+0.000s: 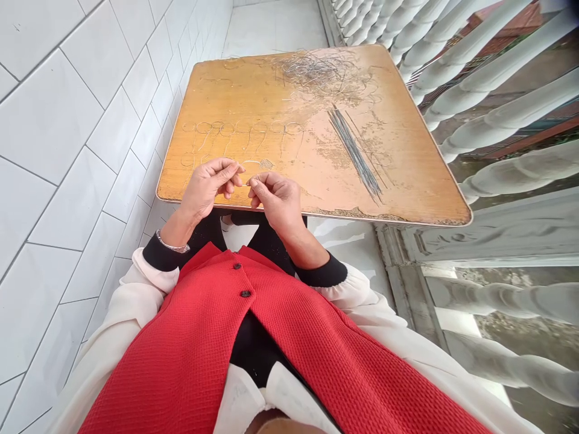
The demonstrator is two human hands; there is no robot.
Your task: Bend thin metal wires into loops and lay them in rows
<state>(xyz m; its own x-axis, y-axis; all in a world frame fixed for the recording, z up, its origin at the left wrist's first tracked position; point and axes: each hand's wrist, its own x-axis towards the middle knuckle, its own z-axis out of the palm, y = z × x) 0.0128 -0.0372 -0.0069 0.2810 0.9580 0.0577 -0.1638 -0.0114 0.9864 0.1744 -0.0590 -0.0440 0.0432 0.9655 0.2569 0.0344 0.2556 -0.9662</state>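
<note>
My left hand [211, 184] and my right hand [278, 198] are close together over the near edge of the table, thumbs and fingers pinched. A thin wire [251, 161] shows at the fingertips, pale and slightly curved; both hands appear to grip it, though the fingers cover most of it. Beyond my hands, bent wires with round loops at one end [261, 128] lie in a row on the tabletop. A second row, partly hidden by my left hand, lies nearer. To the right rests a bundle of straight grey wires [355, 155].
The worn wooden table [398, 181] has peeling patches and a chipped near edge. A tangled heap of thin wires [312, 67] lies at its far side. A white tiled wall [85, 144] runs along the left, and a white balustrade [493, 117] along the right.
</note>
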